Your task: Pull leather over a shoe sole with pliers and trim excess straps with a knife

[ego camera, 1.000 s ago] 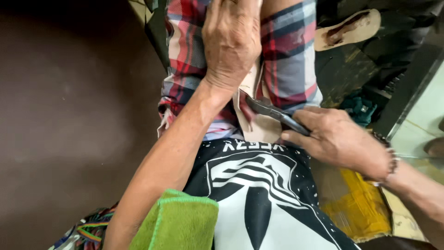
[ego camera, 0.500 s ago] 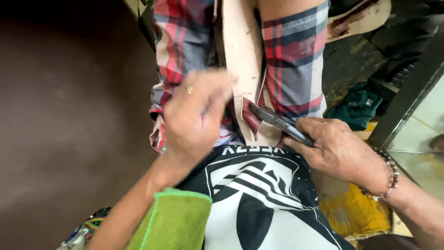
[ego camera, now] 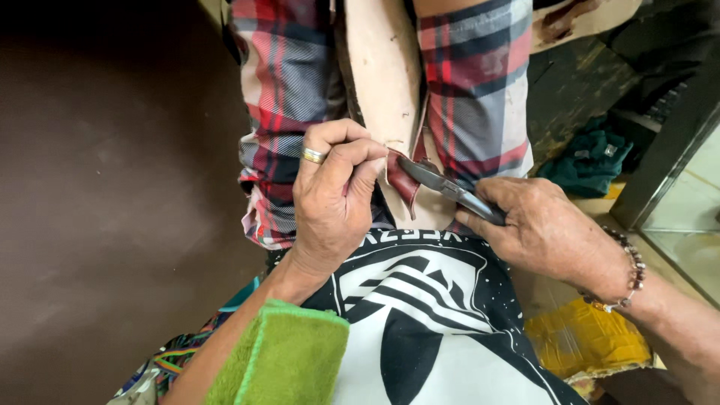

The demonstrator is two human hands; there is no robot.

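Starting at the left, a dark brown floor fills that side, smooth and matt. Near the bottom edge a green terry towel lies over the forearm, nubbly and soft. Next comes the left hand, a gold ring on one finger, its grip closed in a pinch of thumb and forefinger on the dark red leather flap that curls off the pale sole piece. That pale piece is long and flat, smooth and cream-coloured, standing between the knees in plaid shorts, with its long axis running from near to far. The flap sits at its near end, just right of the pinching fingertips, so the left hand is the nearer of the two to it. From the right a pair of dark metal pliers slants in, handles low and right, nose up and left, touching the flap; whether the nose has bitten shut on the leather cannot be told. The right hand, with a beaded bracelet at the wrist, is wrapped tight round the handles. Farther right, on the ground, lie a crumpled yellow bag and a teal cloth.
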